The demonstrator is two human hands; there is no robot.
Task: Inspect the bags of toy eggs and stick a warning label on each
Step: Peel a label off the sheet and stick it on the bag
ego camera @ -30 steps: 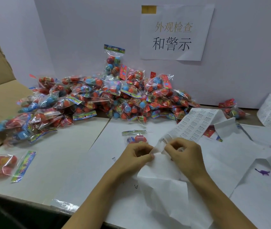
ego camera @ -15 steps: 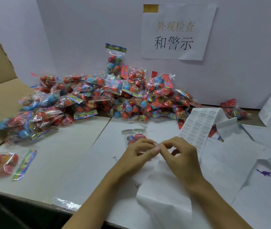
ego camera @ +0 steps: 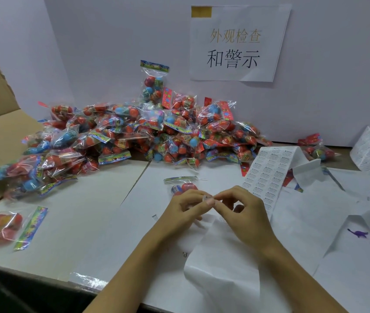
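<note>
Both hands meet over the middle of the table, fingertips together. The left hand (ego camera: 183, 213) and the right hand (ego camera: 245, 213) have their fingers curled in, thumb and forefinger of each pinching one small label (ego camera: 207, 198) between them — the rest of each hand holds nothing.

Just beyond the left knuckles, partly hidden by them, lies a single bag of toy eggs (ego camera: 182, 185), its header strip pointing away from the person. The label sits just beside it, not touching. A strip of labels (ego camera: 267, 175) runs up and to the right from the right hand, its bare backing paper (ego camera: 220, 251) trailing down under the wrists. Print on the labels is too small to read.

Behind, a large heap of bagged eggs (ego camera: 134, 136) lies against the wall. A paper sign (ego camera: 236, 44) above it reads "外观检查 和警示". One separate bag (ego camera: 1, 229) lies at the table's left edge.
</note>
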